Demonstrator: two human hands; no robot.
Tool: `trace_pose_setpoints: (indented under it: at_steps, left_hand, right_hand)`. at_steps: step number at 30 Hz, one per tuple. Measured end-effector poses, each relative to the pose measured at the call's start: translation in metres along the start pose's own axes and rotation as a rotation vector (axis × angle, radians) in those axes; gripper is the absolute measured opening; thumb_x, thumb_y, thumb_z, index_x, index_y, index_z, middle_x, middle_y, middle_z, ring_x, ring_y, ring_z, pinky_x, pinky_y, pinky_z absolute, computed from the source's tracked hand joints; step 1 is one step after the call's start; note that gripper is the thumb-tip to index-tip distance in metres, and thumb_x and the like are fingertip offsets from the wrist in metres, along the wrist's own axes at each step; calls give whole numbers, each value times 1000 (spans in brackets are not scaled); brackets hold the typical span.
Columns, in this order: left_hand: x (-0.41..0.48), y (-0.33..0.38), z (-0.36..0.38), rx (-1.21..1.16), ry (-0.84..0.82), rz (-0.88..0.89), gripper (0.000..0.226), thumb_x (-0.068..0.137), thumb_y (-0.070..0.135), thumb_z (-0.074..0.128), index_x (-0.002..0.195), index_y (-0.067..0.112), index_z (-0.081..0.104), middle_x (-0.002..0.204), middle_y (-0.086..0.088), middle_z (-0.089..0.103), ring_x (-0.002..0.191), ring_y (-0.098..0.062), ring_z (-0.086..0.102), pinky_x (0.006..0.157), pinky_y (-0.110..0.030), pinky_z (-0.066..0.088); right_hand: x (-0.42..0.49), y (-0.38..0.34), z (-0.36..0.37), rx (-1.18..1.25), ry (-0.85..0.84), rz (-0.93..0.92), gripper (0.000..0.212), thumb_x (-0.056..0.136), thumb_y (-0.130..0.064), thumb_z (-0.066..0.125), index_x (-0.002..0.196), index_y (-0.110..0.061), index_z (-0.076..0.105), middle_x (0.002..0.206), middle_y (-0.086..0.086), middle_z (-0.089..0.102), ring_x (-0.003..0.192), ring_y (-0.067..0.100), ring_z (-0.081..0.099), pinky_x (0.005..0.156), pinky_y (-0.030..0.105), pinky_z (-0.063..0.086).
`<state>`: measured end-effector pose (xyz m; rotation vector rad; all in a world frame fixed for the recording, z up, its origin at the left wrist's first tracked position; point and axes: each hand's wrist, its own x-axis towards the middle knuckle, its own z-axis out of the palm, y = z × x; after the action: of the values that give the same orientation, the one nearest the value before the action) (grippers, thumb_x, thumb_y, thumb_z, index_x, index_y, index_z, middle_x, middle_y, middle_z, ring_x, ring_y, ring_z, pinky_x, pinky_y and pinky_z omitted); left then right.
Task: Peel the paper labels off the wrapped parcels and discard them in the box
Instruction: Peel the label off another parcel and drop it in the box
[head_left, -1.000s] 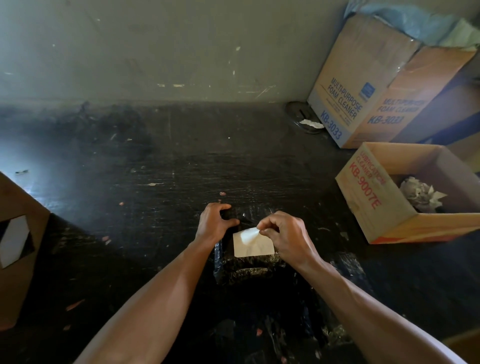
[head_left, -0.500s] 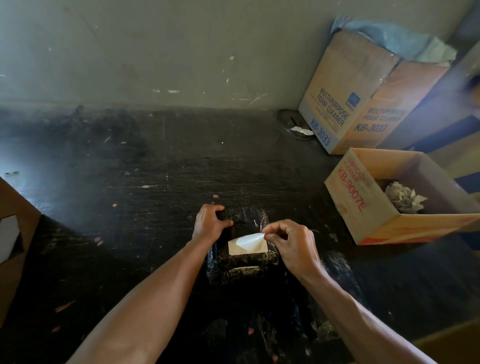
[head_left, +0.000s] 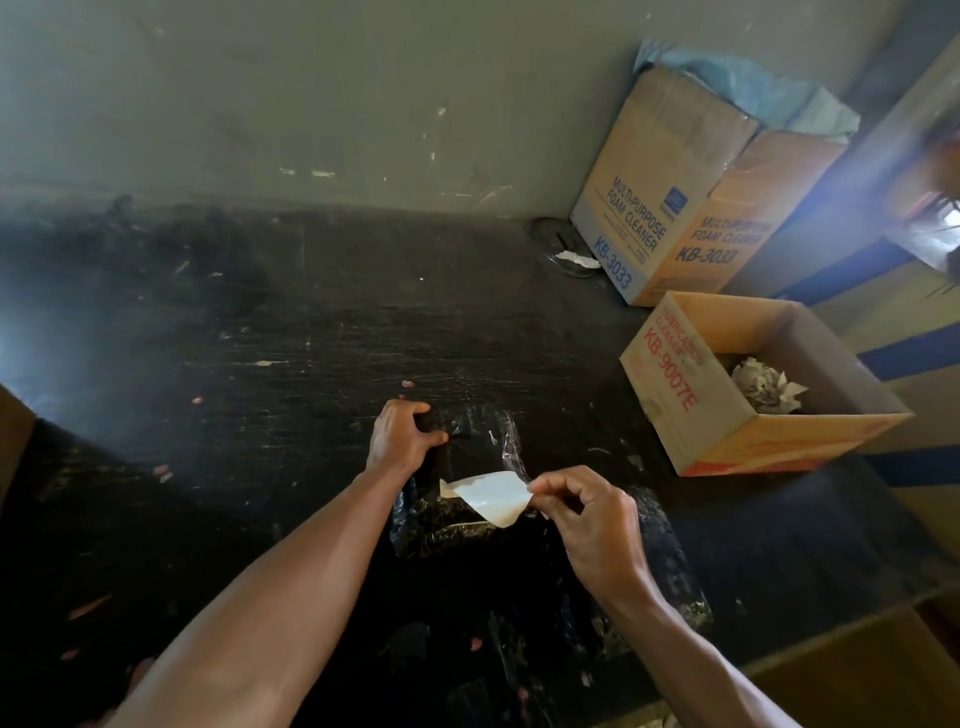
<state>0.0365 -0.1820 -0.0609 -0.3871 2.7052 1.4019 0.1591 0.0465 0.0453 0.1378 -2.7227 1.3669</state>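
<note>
Head view: much of the scene is dark, and the parcel (head_left: 457, 499), wrapped in black glossy film, blends into the black table (head_left: 260, 338), so its near edge and exact outline are hard to trace. More film-wrapped material lies nearer the camera between the forearms, but its shape cannot be made out. The left hand (head_left: 400, 436) is curled over the parcel's far left corner, fingers bent and pressing down on the wrap. The right hand (head_left: 587, 512) is pinched closed, thumb and forefinger gripping the right end of the label (head_left: 491, 496); the other fingers are loosely curled. The label is a pale paper sheet, lifted off the wrap over most of its area; whether its left end is attached cannot be told. Its long axis runs left to right across the parcel, with the gripped end raised and bent toward the person. To the right, well apart from the parcel, stands the open box (head_left: 675, 395), printed with red lettering; crumpled paper (head_left: 763, 389) lies inside it, partly hidden by the box wall. Behind it a taller carton (head_left: 665, 208) leans against the wall (head_left: 311, 93), its top covered by blue plastic. The right edge of the frame is blurred.
</note>
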Motion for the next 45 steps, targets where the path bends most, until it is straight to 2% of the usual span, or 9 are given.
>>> trace_pose_setpoints:
  at_steps: [10,16,23,28,32,34,37,40,45]
  left_hand:
    - [2,1,-1,31,3,-5,61,78,28,83,132,12,61,137,-10,53,129,-26,49,108,-39,41]
    - [-1,1,-2,16,7,-16,61,78,27,84,132,12,60,136,-10,54,127,-25,51,108,-41,42]
    - [-4,4,-5,46,1,-5,58,82,26,80,134,11,59,137,-11,52,129,-26,49,109,-40,40]
    - [-7,8,-4,47,7,17,59,82,24,80,134,10,58,137,-11,51,128,-25,49,110,-39,39]
    - [-9,11,-5,69,-22,15,59,83,25,79,136,12,56,138,-10,51,128,-23,49,109,-42,41]
    - [-10,13,-6,101,-34,19,59,85,27,76,138,13,54,138,-9,51,127,-23,50,108,-42,42]
    - [-12,14,-6,138,-46,-4,57,88,30,73,140,16,52,139,-9,51,126,-23,51,106,-45,44]
    - [-11,19,-5,157,-27,-16,50,92,32,67,138,17,55,139,-8,54,124,-22,53,104,-44,47]
    - [-6,57,11,168,83,15,39,95,25,64,132,13,61,138,-8,57,125,-24,55,102,-39,47]
  right_hand:
    - [-20,0,-13,-41,25,-60,21,83,-1,77,89,-21,78,93,-17,71,92,1,68,79,15,55]
    - [-18,-3,-22,-51,6,-65,22,83,-2,77,90,-23,78,94,-19,70,93,-2,67,78,10,52]
    - [4,-17,-24,-33,16,-87,20,84,-2,77,93,-20,78,93,-15,72,92,0,68,80,17,55]
    - [30,-39,-70,-47,120,-153,18,85,-3,74,96,-18,75,96,-18,69,94,-14,61,80,3,47]
    - [64,-40,-104,-132,145,-145,17,87,-11,75,92,-27,75,94,-28,65,94,-22,56,74,-4,40]
    - [82,-27,-115,-148,147,-89,18,88,-14,75,91,-31,73,92,-27,65,91,-19,58,72,1,43]
    - [108,3,-131,-173,176,-38,14,90,-16,74,91,-29,72,93,-18,67,88,-2,63,82,24,54]
    - [130,36,-154,-208,205,8,6,91,-18,74,94,-23,73,99,-9,68,93,10,63,86,41,58]
    - [161,82,-207,-203,325,53,2,92,-16,72,93,-16,74,97,-2,71,91,17,65,82,42,59]
